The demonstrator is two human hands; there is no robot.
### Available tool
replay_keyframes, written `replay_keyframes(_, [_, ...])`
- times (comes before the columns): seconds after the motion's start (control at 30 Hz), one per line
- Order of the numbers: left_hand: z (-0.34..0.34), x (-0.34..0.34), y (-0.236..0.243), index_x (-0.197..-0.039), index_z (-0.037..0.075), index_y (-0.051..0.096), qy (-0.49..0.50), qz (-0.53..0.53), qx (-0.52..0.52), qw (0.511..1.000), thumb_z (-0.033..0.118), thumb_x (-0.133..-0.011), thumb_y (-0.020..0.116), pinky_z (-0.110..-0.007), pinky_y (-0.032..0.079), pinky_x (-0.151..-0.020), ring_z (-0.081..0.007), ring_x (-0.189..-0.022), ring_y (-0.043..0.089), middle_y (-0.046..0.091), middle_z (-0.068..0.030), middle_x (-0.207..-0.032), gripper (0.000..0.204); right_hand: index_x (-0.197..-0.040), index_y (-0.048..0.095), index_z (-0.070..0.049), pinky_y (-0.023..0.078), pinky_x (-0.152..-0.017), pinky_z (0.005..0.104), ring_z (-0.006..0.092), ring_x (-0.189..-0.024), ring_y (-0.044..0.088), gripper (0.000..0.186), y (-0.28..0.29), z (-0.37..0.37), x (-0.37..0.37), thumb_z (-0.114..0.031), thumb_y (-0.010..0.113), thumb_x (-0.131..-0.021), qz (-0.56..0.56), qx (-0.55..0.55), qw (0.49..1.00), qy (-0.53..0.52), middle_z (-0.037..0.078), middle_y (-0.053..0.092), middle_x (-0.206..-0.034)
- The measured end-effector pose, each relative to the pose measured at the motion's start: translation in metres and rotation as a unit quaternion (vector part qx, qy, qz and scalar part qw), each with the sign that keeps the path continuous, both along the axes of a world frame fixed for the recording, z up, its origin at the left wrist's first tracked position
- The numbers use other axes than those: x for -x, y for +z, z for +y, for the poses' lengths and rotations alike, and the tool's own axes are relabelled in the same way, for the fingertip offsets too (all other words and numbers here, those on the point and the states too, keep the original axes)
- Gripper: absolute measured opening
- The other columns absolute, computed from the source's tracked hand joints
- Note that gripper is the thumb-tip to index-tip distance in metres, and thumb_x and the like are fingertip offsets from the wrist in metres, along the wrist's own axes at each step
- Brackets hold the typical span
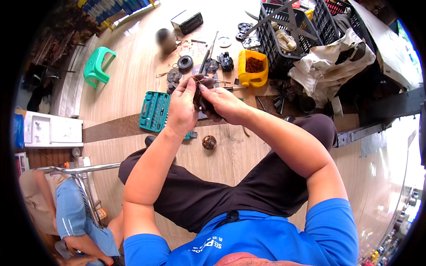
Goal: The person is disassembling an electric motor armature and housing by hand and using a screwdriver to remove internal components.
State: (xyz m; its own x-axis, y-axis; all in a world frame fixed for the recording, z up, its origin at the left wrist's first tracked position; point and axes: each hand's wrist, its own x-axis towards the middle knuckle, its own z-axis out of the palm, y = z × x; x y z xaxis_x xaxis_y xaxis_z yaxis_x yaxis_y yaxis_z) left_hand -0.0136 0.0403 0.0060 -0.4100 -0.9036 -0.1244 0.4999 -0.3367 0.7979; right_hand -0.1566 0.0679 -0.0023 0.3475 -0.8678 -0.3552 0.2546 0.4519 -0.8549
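Left hand (182, 107) and right hand (227, 104) nearly meet; thumb and fingers of each look pinched together on a thin wire-like piece (198, 80). That piece sits between the fingertips, held up over the clutter in front of the person. Dark patch under the right palm: too shadowed to tell part from curled fingers.

Main risk: a piece this thin could slip if either pinch loosens, then get lost among the small dark parts below. Uneven pull between the hands could bend or snap it.

Just beyond: black ring (180, 64), black housing (226, 62), screwdriver (234, 88), all loose; a low sweep of the right hand might knock the screwdriver. Yellow container (242, 66), open-topped, rust-brown bits inside; a bump could tip and spill it. Teal tool case (145, 106) lies open by the left forearm; a dropped wrist could scatter its contents.

Nearer the body, round copper-brown part (209, 142) alone on the floor (230, 156) between the legs; a shifting foot could set it rolling.
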Motion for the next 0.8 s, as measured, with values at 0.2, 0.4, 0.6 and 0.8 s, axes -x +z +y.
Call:
replay_keyframes(0.2, [-0.006, -0.004, -0.003, -0.098, 0.003, 0.053, -0.019, 0.1, -0.013, 0.995, 0.019, -0.105, 0.038, -0.04, 0.05, -0.093, -0.0282, -0.101, 0.064, 0.065, -0.0206, -0.107, 0.023, -0.081, 0.057, -0.007, 0.035, -0.041, 0.0241, 0.0092, -0.046, 0.046, 0.046, -0.01, -0.003, 0.004, -0.048, 0.047, -0.1, -0.04, -0.003, 0.998, 0.04, 0.001, 0.052, -0.061])
replay_keyframes(0.4, [-0.013, -0.012, 0.0, -0.099, 0.001, 0.052, 0.025, 0.141, -0.015, 0.99, 0.019, -0.106, 0.03, -0.042, 0.048, -0.097, -0.0326, -0.105, 0.063, 0.064, -0.0233, -0.108, 0.029, -0.091, 0.06, -0.007, 0.036, -0.045, 0.023, 0.0061, -0.052, 0.046, 0.032, -0.005, -0.003, -0.002, -0.037, 0.053, -0.1, 0.016, 0.015, 0.999, -0.031, -0.003, 0.052, -0.066])
replay_keyframes(0.6, [-0.008, 0.0, 0.006, -0.115, -0.006, 0.05, 0.069, 0.111, 0.02, 0.991, 0.021, -0.106, 0.027, -0.042, 0.041, -0.106, -0.0313, -0.118, 0.057, 0.059, -0.0254, -0.122, 0.036, -0.097, 0.059, -0.006, 0.035, -0.048, 0.0218, 0.0037, -0.053, 0.041, 0.028, -0.001, 0.001, -0.006, -0.033, 0.054, -0.1, 0.086, 0.102, 0.991, 0.005, -0.006, 0.047, -0.068])
replay_keyframes(0.8, [-0.005, -0.001, 0.007, -0.118, -0.004, 0.049, 0.034, 0.133, 0.015, 0.99, 0.022, -0.106, 0.029, -0.039, 0.04, -0.105, -0.0278, -0.12, 0.054, 0.054, -0.025, -0.13, 0.036, -0.106, 0.059, -0.007, 0.037, -0.047, 0.0207, 0.0039, -0.056, 0.046, 0.034, 0.004, 0.004, 0.001, -0.039, 0.048, -0.102, -0.088, 0.012, 0.996, 0.023, -0.005, 0.049, -0.07])
